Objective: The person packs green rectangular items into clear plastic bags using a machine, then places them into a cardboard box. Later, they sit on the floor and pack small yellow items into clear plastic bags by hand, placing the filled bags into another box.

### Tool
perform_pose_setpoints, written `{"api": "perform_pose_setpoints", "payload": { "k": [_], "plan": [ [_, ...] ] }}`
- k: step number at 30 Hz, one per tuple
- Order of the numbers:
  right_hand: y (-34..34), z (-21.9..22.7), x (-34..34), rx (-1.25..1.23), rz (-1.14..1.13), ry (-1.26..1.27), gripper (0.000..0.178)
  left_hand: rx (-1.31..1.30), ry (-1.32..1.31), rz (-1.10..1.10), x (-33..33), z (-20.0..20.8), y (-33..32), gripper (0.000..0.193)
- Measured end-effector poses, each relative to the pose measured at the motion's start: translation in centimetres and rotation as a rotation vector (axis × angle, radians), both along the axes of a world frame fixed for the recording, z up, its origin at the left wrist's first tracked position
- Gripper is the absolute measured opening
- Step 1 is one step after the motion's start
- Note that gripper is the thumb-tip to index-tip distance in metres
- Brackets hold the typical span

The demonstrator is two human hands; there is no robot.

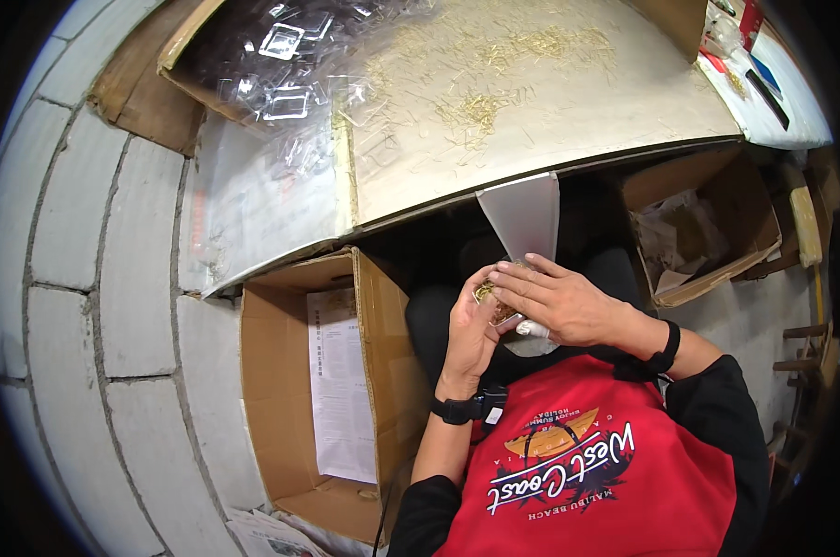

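The worktable [550,121] is stretching across the top of the view, its pale top strewn with thin golden pins [480,111]. At the table's left end a heap of clear plastic bags and small clear trays [285,70] is lying. Under the table's left edge an open cardboard box [346,390] is standing on the floor with a printed sheet [341,381] leaning inside it; under the table's right edge a second open box [698,223] is sitting with crumpled paper inside.

Just below the table's front edge, a clear plastic pouch [524,218] is hanging upright, mouth up. The right hand [559,302] is lying palm down, wrist bent inward, fingers stretched leftward and lightly curled over the pouch's lower end, gripping it. The left hand [471,330] is rising from a bent forearm, palm turned toward the right hand, fingers cupped narrowly around a small bunch of golden pins [484,291] pressed against the pouch. Both wrists are wearing black bands.
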State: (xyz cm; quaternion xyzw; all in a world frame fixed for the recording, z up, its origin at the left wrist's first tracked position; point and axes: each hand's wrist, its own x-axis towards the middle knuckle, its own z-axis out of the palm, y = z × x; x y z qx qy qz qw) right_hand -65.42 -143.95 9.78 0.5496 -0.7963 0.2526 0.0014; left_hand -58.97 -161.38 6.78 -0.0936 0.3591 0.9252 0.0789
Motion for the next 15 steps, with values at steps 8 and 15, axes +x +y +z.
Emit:
{"api": "perform_pose_setpoints", "payload": {
  "k": [8,15],
  "plan": [
    [-0.5,0.4,-0.6,-0.016,-0.014,-0.006,0.058,-0.082,0.041,0.075,-0.8,0.5,0.2,0.038],
    [0.0,2.2,-1.9,-0.408,-0.222,-0.071,0.047,-0.225,-0.075,0.084,-2.4,2.7,-0.8,0.041]
  ]
}}
